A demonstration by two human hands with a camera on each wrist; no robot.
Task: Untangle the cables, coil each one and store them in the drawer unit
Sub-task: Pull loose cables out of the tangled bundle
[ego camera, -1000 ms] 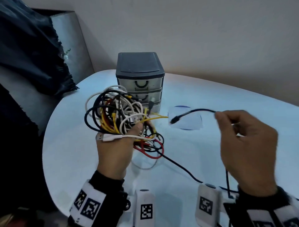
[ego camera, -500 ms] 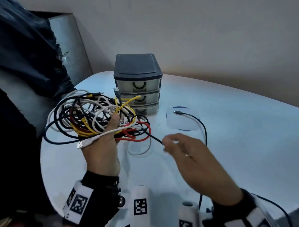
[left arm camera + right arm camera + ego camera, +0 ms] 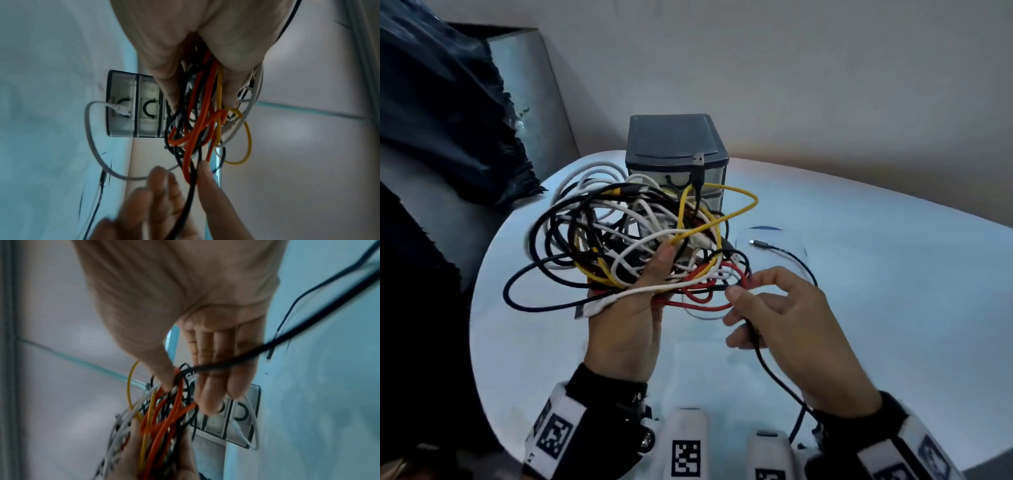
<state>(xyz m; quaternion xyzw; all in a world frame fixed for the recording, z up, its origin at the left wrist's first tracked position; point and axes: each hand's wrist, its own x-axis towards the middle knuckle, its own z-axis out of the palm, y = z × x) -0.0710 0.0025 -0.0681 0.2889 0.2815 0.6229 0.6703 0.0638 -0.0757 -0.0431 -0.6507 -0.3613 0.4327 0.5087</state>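
The cables [image 3: 640, 240] remain one knotted bundle clutched in the left hand [image 3: 626, 329], nothing coiled, drawer unit [image 3: 676, 150] closed at twelve o'clock, right hand [image 3: 791, 329] pinching a black strand [image 3: 774, 373].

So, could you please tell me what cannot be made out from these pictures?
- Bottom drawer of the drawer unit: head view, hidden behind the cable tangle.
- Right hand grip on the black cable: right wrist view, blurred.
- Black cable's near end: head view, cut off by the bottom edge.
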